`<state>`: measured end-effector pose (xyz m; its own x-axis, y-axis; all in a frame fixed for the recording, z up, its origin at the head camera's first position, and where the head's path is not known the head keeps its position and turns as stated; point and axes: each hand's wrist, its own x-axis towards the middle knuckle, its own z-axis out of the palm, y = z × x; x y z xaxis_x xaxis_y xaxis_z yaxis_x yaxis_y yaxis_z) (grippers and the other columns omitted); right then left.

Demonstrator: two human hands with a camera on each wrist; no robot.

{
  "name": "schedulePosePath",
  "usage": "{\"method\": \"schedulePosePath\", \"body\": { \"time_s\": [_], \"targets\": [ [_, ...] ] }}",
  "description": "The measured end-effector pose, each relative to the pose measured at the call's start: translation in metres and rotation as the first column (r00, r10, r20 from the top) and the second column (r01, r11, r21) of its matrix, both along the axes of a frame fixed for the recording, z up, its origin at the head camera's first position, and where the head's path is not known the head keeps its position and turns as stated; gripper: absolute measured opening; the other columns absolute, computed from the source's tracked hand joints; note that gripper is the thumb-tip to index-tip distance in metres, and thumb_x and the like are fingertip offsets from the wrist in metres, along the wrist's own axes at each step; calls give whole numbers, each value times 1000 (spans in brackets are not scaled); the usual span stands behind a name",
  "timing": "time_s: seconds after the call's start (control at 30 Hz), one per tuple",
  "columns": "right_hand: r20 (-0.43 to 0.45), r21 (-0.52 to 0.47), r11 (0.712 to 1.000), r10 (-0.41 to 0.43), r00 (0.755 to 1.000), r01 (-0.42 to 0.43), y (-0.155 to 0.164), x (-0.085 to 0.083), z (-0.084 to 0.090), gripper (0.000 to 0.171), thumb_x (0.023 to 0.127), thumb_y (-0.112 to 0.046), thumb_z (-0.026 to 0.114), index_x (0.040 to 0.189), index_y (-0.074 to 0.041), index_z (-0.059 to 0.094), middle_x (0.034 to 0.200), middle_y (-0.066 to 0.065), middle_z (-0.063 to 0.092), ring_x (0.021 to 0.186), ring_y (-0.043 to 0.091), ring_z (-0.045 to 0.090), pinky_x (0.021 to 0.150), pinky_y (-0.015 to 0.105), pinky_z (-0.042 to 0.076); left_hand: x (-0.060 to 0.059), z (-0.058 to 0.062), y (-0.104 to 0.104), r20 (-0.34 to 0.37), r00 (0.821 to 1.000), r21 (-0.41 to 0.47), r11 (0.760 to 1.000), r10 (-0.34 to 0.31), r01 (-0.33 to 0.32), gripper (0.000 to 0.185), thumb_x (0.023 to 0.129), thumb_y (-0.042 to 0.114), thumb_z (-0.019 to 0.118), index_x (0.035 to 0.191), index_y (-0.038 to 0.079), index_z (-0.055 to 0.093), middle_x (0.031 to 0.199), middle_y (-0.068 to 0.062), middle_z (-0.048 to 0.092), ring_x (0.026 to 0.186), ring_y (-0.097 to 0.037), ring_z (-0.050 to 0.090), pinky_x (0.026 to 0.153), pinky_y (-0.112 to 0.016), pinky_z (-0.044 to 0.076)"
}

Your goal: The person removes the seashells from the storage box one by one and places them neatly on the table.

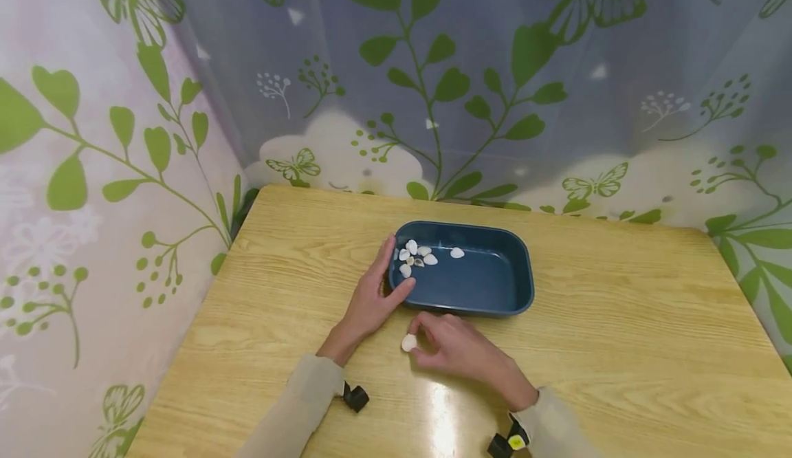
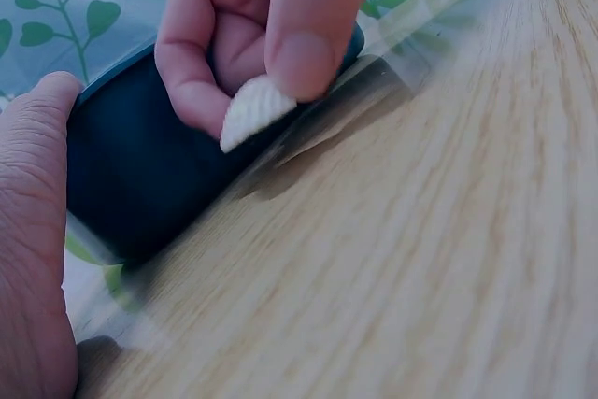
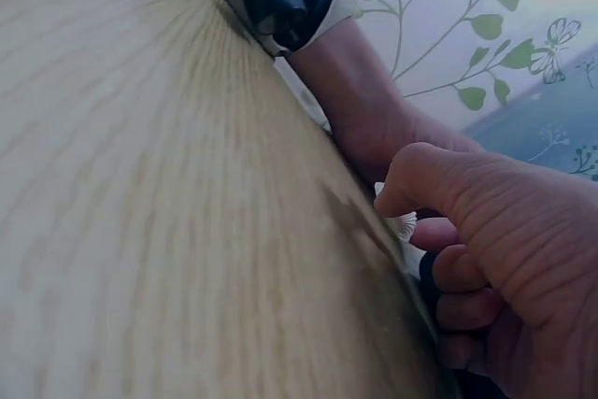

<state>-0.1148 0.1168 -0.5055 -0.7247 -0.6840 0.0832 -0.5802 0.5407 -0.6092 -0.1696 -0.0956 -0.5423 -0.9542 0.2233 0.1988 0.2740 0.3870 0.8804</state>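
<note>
Nearest you, on the wooden counter point(image 1: 619, 348): your right hand point(image 1: 460, 349), fingers curled, with one white ribbed shell point(image 1: 409, 342) pinched between thumb and fingertip. In the left wrist view that shell point(image 2: 254, 111) sits right at the counter surface, just outside the near wall of the tray; whether it touches the wood cannot be told. This is the only shell visible outside the tray, so it reads as the last one left to go in.

Next: your left hand point(image 1: 373, 295), fingers straight and relaxed, lying against the near-left corner of the tray with the thumb on the rim. It holds nothing.

Beyond the hands: a dark blue rectangular tray point(image 1: 501, 300), standing flat on the counter. Inside, a cluster of small white shells point(image 1: 413, 257) in its far-left corner, and one more shell point(image 1: 456, 253) apart, toward the middle. Judged state: mostly done.

Farthest: leaf-and-butterfly curtain point(image 1: 433, 66) behind the counter.
</note>
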Motion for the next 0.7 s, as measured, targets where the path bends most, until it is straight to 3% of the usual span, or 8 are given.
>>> {"method": "schedulePosePath", "body": {
  "time_s": [0.2,0.7],
  "targets": [
    [-31,-6,1000,-13,999,13,-2,-2,-9,23,89,-22,75,109,-13,68,65,-16,43,55,-4,34,49,15,30,0,0,-1,4,1000,4,1000,10,-10,88,99,55,65,168,36,14,175,6,16,159,-11,14,128,-46,21],
    [-29,41,999,-23,999,24,-2,-1,-12,23,89,-21,74,109,-12,67,62,-16,41,53,-4,34,48,17,29,0,-1,2,2,1000,20,1000,2,-2,87,100,54,65,168,36,15,175,6,16,159,-8,14,129,-43,20]
  ]
}}
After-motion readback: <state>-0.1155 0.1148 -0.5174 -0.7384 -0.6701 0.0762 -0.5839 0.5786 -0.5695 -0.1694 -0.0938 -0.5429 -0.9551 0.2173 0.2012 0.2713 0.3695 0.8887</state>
